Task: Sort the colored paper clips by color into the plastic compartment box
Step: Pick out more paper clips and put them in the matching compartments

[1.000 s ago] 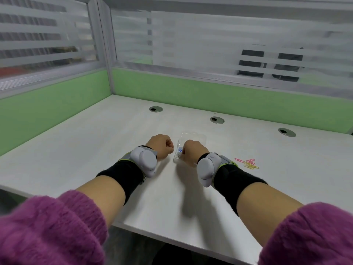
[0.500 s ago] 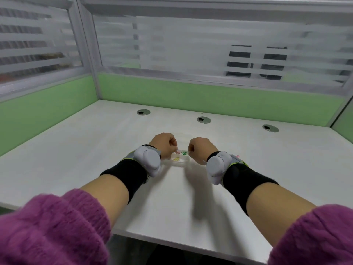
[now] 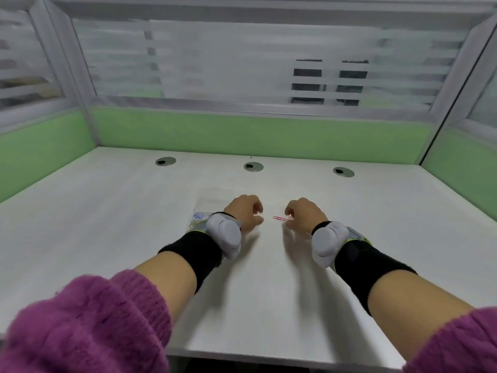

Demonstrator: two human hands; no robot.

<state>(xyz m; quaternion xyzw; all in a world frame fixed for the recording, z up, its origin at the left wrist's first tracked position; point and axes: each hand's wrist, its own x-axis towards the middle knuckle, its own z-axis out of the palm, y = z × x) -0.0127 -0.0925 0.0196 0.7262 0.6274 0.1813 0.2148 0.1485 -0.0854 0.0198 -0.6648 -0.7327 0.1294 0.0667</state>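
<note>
Currently right hand (image 3: 304, 214) pinches pink wire paper clip (image 3: 281, 218) by end; likely light, slippery, bendable. Left hand (image 3: 246, 211) curled, contents unclear.

Pinching pink paper clip (image 3: 281, 218) in right grip (image 3: 304, 214); left grip (image 3: 244, 211) curled nearby, clear box (image 3: 200, 215) just left of it, on surface (image 3: 269, 292).

Fuzzy purple sleeves (image 3: 80, 321) (thick, fluffy knit), black wristbands (image 3: 192, 251), each carrying a rounded grey-white pod (image 3: 226, 235).
</note>
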